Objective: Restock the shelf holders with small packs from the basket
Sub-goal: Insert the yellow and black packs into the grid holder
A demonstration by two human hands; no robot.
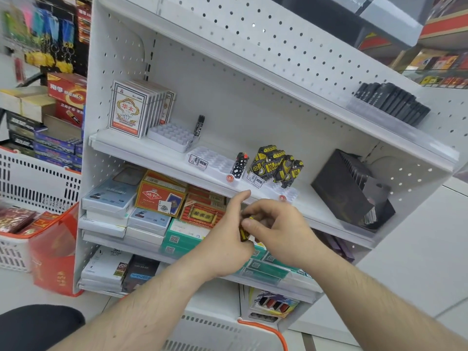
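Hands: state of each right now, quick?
Left hand: fingers curled round a small black-and-yellow pack.
Right hand: pinching the same pack from the other side.

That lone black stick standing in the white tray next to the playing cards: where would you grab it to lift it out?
Pinch the black stick near its top, coming from above. It stands upright with its foot sunk in a slot of the white tray, so only the upper part is free.
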